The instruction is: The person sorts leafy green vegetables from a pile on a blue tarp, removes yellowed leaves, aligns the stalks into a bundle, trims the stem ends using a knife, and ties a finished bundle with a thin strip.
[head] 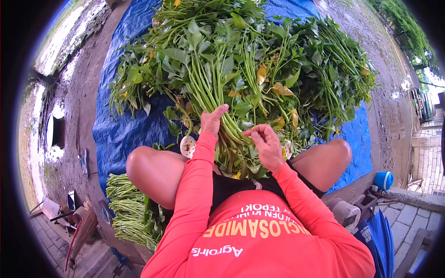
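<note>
My left hand (212, 121) grips a bunch of leafy green stems (205, 83), thumb up, with the leaves pointing away from me and the cut ends towards my lap. Just right of the lower stems is my right hand (267, 146), its thumb and fingertips pinched together by a thin stem. Whether it grips that stem firmly is hard to tell. A large heap of the same greens (326, 66), with some yellow leaves, spreads beyond and around the bunch on a blue tarpaulin (121, 139). Bundled stems (128, 208) lie stacked beside my left knee.
My bent knees flank the work. At lower right are a folded blue umbrella (377, 236), a beige plastic container (344, 212) and a blue vessel (383, 180). A straw broom (83, 222) lies at lower left. A basin (52, 131) stands on the wet ground at far left.
</note>
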